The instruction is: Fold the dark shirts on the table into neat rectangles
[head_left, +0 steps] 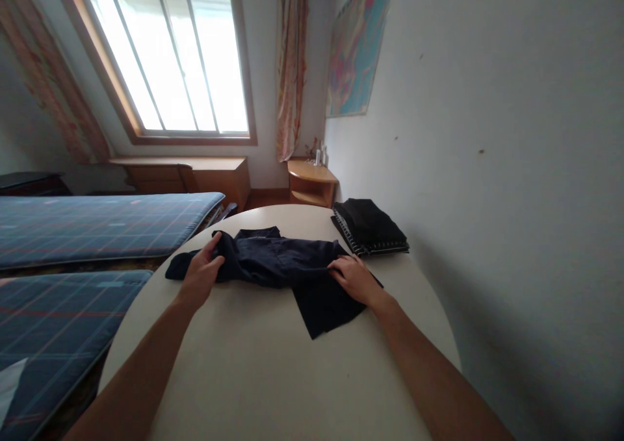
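Observation:
A dark navy collared shirt (277, 262) lies partly folded over on the round white table. Its collar shows at the far side, and a dark flap of cloth hangs out toward me below its right part. My left hand (199, 269) grips the shirt's left end, thumb and fingers closed on a raised fold. At the other end my right hand (355, 277) pinches the near edge of the cloth, its fingertips pressed together. The cloth between both hands is slightly creased.
A stack of folded black clothes (370, 226) sits on the round table (263, 376) at the far right, close to the wall (511, 201). Blue plaid mattresses (97, 226) stand left of the table. Beyond are a desk (219, 163), a corner shelf (312, 171) and a window.

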### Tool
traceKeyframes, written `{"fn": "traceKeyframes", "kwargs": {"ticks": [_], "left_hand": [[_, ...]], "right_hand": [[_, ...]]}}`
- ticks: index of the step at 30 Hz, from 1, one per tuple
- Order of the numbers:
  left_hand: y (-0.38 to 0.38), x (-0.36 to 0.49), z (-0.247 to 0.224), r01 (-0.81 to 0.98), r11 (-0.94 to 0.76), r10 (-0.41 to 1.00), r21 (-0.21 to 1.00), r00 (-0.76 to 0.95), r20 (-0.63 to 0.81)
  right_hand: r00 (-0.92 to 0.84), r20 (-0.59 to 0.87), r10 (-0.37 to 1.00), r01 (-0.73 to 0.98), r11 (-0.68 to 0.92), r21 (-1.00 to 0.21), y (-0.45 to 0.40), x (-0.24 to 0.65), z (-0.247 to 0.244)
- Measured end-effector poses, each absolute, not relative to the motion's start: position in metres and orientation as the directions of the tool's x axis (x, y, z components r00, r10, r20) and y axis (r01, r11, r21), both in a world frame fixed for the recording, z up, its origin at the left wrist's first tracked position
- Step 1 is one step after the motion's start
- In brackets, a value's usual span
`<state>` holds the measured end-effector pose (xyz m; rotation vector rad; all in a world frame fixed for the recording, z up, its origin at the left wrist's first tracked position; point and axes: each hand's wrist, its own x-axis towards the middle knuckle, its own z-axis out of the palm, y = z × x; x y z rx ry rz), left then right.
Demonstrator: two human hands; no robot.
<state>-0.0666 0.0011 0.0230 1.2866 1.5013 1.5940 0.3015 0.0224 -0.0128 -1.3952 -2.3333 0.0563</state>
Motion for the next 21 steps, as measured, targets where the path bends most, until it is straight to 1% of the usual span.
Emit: {"fn": "traceKeyframes", "kwargs": {"ticks": [2, 3, 5, 7, 8, 10, 12, 14, 16, 18, 19, 21], "left_hand": [[0.000, -0.069, 0.030, -0.045, -0.263, 0.881, 0.964, -0.418, 0.221], [-0.001, -0.070, 0.032, -0.124, -0.287, 0.873, 0.950, -0.443, 0.206], [-0.002, -0.070, 0.036, -0.182, -0.303, 0.868, 0.935, -0.458, 0.192], [-0.004, -0.068, 0.034, -0.153, -0.321, 0.879, 0.935, -0.416, 0.234], [-0.004, -0.067, 0.032, -0.101, -0.340, 0.882, 0.935, -0.379, 0.279], [-0.002, -0.066, 0.024, 0.066, -0.371, 0.884, 0.926, -0.280, 0.374], [0.001, -0.065, 0.014, 0.252, -0.357, 0.897, 0.899, -0.175, 0.405], [0.005, -0.064, 0.004, 0.390, -0.312, 0.917, 0.866, -0.115, 0.382], [0.008, -0.064, -0.004, 0.506, -0.251, 0.924, 0.826, -0.129, 0.359], [0.007, -0.064, -0.008, 0.630, -0.152, 0.933, 0.762, -0.162, 0.321], [0.005, -0.065, -0.008, 0.688, -0.090, 0.942, 0.720, -0.176, 0.287], [0.001, -0.066, -0.007, 0.777, 0.031, 0.959, 0.628, -0.201, 0.202]], "right_hand": [[-0.351, 0.363, 0.863, 0.846, 0.459, -0.272, 0.025, 0.305, -0.005], [-0.312, 0.391, 0.866, 0.853, 0.437, -0.287, 0.026, 0.306, 0.000], [-0.234, 0.462, 0.856, 0.862, 0.402, -0.308, 0.025, 0.308, 0.008], [-0.195, 0.519, 0.832, 0.862, 0.398, -0.313, 0.024, 0.309, 0.012], [-0.190, 0.534, 0.824, 0.861, 0.401, -0.313, 0.024, 0.309, 0.013], [-0.188, 0.537, 0.822, 0.858, 0.404, -0.317, 0.024, 0.310, 0.010], [-0.183, 0.537, 0.823, 0.851, 0.407, -0.333, 0.026, 0.311, 0.006], [-0.172, 0.562, 0.809, 0.844, 0.416, -0.339, 0.027, 0.312, 0.003], [-0.155, 0.606, 0.780, 0.858, 0.411, -0.309, 0.025, 0.311, 0.004], [-0.169, 0.624, 0.763, 0.864, 0.419, -0.280, 0.021, 0.306, 0.007], [-0.200, 0.615, 0.763, 0.849, 0.448, -0.280, 0.018, 0.303, 0.009], [-0.315, 0.576, 0.754, 0.783, 0.549, -0.291, 0.012, 0.295, 0.011]]}}
